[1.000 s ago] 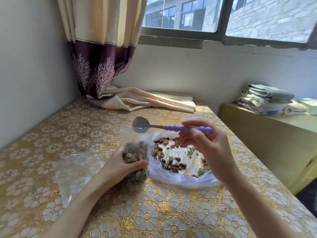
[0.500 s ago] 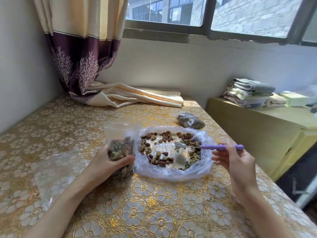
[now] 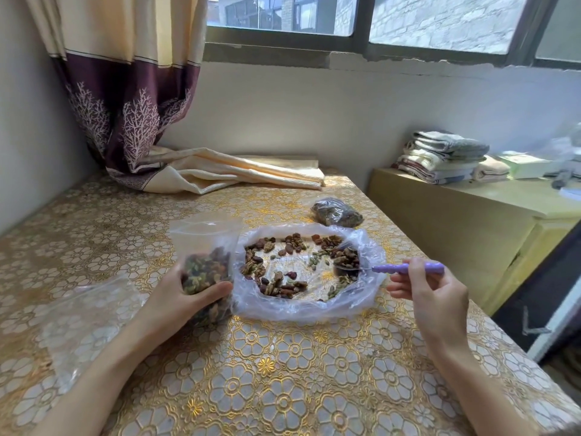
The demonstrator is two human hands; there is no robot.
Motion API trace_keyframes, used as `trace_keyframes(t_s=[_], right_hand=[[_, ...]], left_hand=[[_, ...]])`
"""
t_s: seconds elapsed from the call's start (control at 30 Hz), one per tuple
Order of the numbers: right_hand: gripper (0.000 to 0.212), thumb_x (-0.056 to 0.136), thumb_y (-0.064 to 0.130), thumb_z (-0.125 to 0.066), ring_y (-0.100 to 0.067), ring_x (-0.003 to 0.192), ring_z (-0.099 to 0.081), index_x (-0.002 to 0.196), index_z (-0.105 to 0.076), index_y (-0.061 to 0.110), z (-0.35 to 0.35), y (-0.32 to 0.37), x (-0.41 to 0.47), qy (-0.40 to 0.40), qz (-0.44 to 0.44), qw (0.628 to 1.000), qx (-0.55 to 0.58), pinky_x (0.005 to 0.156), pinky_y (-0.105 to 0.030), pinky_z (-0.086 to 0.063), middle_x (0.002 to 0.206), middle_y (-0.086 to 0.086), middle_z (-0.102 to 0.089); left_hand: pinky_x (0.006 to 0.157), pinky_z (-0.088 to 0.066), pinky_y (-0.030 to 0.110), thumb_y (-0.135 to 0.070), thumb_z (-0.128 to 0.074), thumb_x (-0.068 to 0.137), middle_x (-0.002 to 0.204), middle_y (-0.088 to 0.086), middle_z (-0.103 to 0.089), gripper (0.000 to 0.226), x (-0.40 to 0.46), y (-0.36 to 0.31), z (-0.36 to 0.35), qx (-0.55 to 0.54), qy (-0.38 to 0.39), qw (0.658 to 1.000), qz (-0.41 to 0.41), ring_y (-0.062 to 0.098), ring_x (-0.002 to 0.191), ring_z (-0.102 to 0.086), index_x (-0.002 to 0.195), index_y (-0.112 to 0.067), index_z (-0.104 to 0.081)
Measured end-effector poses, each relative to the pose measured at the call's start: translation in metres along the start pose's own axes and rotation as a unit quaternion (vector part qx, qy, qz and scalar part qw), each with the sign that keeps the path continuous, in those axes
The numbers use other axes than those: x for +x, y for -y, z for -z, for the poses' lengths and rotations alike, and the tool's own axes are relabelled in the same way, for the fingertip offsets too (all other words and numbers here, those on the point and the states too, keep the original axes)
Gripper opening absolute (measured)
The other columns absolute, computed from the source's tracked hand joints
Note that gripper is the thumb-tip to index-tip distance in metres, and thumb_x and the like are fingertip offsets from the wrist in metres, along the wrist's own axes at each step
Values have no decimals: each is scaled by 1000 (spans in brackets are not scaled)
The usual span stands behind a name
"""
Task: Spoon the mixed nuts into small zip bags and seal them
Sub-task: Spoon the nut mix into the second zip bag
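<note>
The left hand (image 3: pixel 185 294) wraps an upright open zip bag (image 3: pixel 206 256) touching the nut bag's (image 3: pixel 371 287) left rim, while the right hand (image 3: pixel 435 291) pinches a spoon (image 3: pixel 393 268) over its right rim.

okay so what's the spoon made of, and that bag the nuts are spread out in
Spoon: the bowl looks like shiny metal, since it glints; the lilac handle looks like matte plastic. Bag: thin, clear, glossy plastic film, going by its crinkles and see-through rim.
</note>
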State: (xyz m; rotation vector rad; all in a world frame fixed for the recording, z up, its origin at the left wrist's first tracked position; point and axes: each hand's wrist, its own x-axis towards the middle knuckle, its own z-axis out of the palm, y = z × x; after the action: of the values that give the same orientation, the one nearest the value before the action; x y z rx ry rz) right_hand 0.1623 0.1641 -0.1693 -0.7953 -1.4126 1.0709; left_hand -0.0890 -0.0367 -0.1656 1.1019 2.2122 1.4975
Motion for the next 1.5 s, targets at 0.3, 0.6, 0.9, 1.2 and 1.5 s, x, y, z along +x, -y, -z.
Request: trace_keyframes(t_s=[0.3,0.6,0.9,1.2,1.5], right_hand=[[12,95,13,-53,-20,70,-71,91,-64,18,-8,-11,0,41,-46,998,33,63,-23,-58,74,-7,-72],[13,94,11,-53,-18,64,-70,93,-66,7,-8,-10,2,33,-68,994,80,60,-21,-57,70,-7,-72],[14,94,8,-51,-19,62,-68,93,-65,3,-29,30,-2,76,-35,985,147,59,-21,-55,70,-10,-71],[17,95,8,-48,-27,67,-68,92,-64,1,-72,86,-6,191,-7,961,202,61,-27,-57,82,-22,-71],[16,94,4,-49,-24,64,-68,92,-65,3,-97,95,-20,290,23,938,186,59,-26,-56,73,-14,-71]], left_hand=[[58,-43,14,-51,-71,49,85,-8,-65,49,2,3,-1,6,1,1000,7,0,75,-61,88,-28,-52],[60,-43,16,-48,-71,50,87,-11,-63,52,1,2,-2,13,0,1000,-12,-3,74,-60,95,-31,-51],[64,-45,19,-56,-71,46,91,-9,-63,60,1,4,-3,24,-9,1000,-16,3,82,-60,97,-30,-52],[73,-50,28,-62,-69,46,93,-11,-58,69,3,7,-2,41,-6,999,-2,5,86,-58,103,-34,-45],[66,-43,16,-62,-68,47,94,-14,-59,72,1,1,-3,29,-10,1000,-4,-1,86,-56,109,-32,-48]])
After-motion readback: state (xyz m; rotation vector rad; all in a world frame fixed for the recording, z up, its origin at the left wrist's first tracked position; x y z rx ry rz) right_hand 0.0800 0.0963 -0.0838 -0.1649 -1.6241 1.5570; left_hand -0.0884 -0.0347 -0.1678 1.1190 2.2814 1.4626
